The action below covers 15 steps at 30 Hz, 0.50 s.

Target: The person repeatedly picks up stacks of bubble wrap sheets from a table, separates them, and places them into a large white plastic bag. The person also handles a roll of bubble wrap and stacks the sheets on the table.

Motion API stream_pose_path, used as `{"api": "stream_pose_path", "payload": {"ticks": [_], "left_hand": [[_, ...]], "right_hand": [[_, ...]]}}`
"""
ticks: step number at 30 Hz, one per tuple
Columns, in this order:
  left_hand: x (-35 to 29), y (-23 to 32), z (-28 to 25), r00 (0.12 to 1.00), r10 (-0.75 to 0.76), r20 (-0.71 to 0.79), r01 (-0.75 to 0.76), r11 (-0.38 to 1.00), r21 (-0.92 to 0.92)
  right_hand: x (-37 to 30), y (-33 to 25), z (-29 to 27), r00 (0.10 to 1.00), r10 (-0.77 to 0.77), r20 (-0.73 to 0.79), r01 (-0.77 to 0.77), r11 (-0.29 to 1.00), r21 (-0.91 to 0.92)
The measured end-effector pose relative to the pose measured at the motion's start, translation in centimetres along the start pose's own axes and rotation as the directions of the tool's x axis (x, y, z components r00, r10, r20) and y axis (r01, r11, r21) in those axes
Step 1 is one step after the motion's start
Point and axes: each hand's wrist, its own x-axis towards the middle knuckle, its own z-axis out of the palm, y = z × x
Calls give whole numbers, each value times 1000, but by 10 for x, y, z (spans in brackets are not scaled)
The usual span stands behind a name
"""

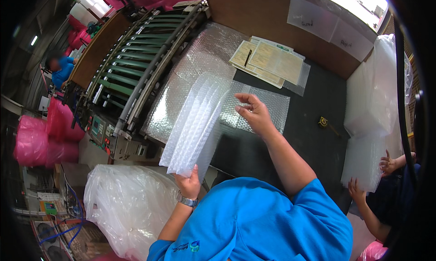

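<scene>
Gripping the lower end of a sheaf of clear bubble wrap (195, 120), the person's left hand (187, 183) sits at seven o'clock from the centre of the view, a metal watch (187, 200) on its wrist. The sheaf, several layers thick, stands just left of centre, tilted with its far end toward one o'clock. The right hand (256, 114) is just off centre toward two o'clock; its fingers are loosely curled, with a gap between thumb and forefinger and nothing visible between them. Beneath it, a small silvery bubble sheet (277, 107) lies on the dark worktop (309, 111). A larger silvery bubble sheet (209, 43) spreads toward eleven o'clock, partly hidden by the sheaf. At one o'clock are overlapping papers (277, 61) with a dark pen (248, 58) on top, and at three o'clock a yellow and black tape measure (323, 121). A brown board (254, 11) rises behind the papers. At ten o'clock, beside the worktop, is a machine with green slats (141, 49); pink rolls (32, 140) are at nine o'clock. A large clear plastic bag (131, 206) bulges at half past seven. At four o'clock, another person's hands (359, 191) touch a pile of translucent sheets (361, 161) at the edge of the worktop. The person wears a blue shirt (259, 215), which fills six o'clock.
</scene>
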Motion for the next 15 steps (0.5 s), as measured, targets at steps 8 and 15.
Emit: {"api": "stream_pose_path", "payload": {"ticks": [8, 15], "left_hand": [[28, 13, -8, 897, 82, 434, -47, 995, -91], [22, 5, -2, 789, -16, 614, 62, 997, -54]], "right_hand": [[0, -72, -27, 805, -172, 568, 549, 579, -602], [-30, -24, -40, 732, 13, 682, 437, 758, -484]]}}
